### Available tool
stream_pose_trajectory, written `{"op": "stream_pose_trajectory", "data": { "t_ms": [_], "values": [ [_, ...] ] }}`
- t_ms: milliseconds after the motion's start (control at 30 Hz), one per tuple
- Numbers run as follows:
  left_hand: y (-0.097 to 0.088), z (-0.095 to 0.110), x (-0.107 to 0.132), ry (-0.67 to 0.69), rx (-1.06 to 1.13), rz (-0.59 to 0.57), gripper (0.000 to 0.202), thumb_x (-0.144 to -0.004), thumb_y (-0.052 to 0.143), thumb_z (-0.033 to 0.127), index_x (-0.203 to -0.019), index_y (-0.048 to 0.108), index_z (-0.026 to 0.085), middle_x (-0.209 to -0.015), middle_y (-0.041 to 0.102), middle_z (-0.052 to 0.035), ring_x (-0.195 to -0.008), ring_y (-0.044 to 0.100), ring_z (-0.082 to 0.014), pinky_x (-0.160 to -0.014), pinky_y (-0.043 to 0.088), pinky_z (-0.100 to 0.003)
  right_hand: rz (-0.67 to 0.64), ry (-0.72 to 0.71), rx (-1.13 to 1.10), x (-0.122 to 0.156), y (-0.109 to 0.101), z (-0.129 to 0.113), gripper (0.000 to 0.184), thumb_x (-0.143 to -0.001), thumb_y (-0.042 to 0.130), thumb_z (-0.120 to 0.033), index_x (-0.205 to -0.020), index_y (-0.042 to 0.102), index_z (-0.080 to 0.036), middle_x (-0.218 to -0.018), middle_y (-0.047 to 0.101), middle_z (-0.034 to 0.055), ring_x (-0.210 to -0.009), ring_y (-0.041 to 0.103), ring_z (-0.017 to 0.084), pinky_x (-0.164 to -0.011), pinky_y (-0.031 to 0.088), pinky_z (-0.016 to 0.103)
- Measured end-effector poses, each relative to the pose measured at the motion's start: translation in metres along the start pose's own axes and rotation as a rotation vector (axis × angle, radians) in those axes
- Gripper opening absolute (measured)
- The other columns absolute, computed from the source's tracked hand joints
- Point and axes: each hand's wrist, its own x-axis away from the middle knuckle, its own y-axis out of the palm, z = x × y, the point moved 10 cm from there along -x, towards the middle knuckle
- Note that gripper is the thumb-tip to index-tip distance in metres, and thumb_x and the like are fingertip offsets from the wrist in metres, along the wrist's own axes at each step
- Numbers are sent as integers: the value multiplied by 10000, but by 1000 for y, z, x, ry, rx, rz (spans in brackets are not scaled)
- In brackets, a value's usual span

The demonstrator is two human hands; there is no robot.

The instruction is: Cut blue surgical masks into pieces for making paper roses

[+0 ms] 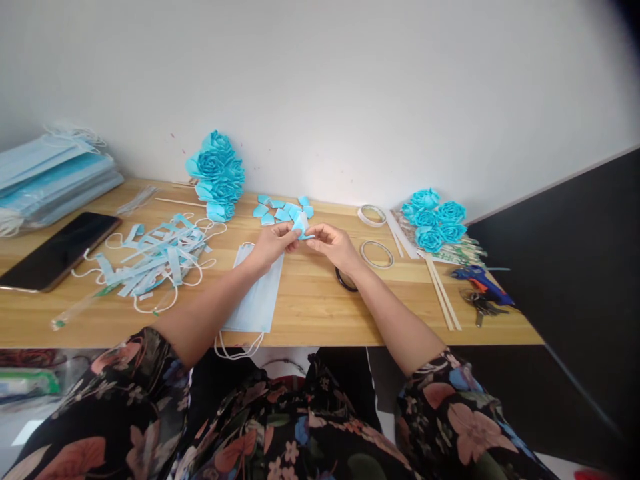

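Note:
Between my two hands is a small blue petal piece (301, 224) with a white side showing, above the middle of the wooden table. My left hand (274, 244) pinches it from the left, fingers closed. My right hand (333, 245) grips its right edge between thumb and fingers. Just behind them lie several loose blue petal pieces (283, 215). A light blue face mask (256, 300) lies flat under my left forearm, its ear loops hanging over the table's front edge. Black scissor handles or a black ring (346, 280) show partly beneath my right forearm.
At left are a stack of face masks (55, 177), a phone (60, 250) and a pile of cut mask strips (155, 260). Blue flowers stand behind (217, 177) and at right (433, 220). Tape rolls (377, 255), wooden sticks (443, 293), a glue gun (483, 283) and keys (480, 305) lie at right.

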Motion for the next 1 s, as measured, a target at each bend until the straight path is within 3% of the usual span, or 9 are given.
{"op": "stream_pose_trajectory", "data": {
  "t_ms": [67, 200, 500, 867, 1000],
  "values": [
    [-3, -2, 0, -6, 40, 22, 428, -675, 788, 538, -638, 577, 168, -581, 608, 3, -526, 502, -92, -555, 393, -240, -41, -12, -3, 1, 3, -3, 347, -754, 794, -404, -1035, 726, -211, -1014, 742, 39, -934, 672, 187, -878, 515, 330],
    [0, -7, -1, -53, 125, -16, 414, -663, 800, 517, -658, 575, 170, -598, 614, 2, -537, 514, -95, -564, 385, -243, -35, -45, 56, 1, 0, -7, 379, -787, 764, -355, -1147, 748, -238, -920, 725, 6, -826, 634, 153, -822, 506, 306],
    [3, -12, -1, -72, 92, -52, 411, -677, 807, 500, -651, 565, 168, -586, 619, -4, -531, 508, -96, -560, 368, -246, -8, -50, 24, 1, -2, -4, 210, -803, 750, -398, -902, 772, -213, -885, 752, 16, -814, 649, 159, -816, 501, 306],
    [3, -3, 0, -7, 9, -21, 466, -660, 803, 574, -644, 583, 164, -581, 613, 2, -531, 508, -92, -564, 400, -240, 34, 32, -120, 0, 0, 3, 287, -777, 775, -463, -873, 684, -208, -791, 658, -11, -727, 596, 133, -720, 501, 288],
    [5, 0, 1, -4, -4, -22, 475, -640, 814, 581, -644, 584, 166, -570, 606, 8, -525, 499, -90, -559, 399, -239, 42, 55, -177, -1, 0, 5, 341, -750, 802, -428, -960, 636, -216, -789, 664, -24, -705, 597, 123, -705, 499, 278]
  ]
}}
